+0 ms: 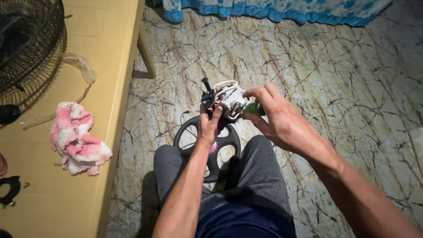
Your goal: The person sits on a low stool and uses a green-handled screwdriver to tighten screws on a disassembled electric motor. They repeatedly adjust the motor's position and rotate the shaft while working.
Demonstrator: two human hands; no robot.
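My left hand (209,127) grips a small fan motor (225,99) from below, holding it up over my knees. The motor is silvery with a black shaft sticking up, plus white and red wires. My right hand (275,118) is closed around a green-handled tool (254,108) whose tip meets the motor's right side. A black round fan base (222,145) with spokes lies on the floor under the motor, partly hidden by my left wrist and knees.
A yellow wooden table (88,110) stands at the left with a pink-and-white rag (76,139), a black fan grille (26,39), a clear plastic strip (81,68) and small black parts (9,189). Marble-patterned floor (330,79) extends ahead; blue patterned cloth (282,9) hangs at the top.
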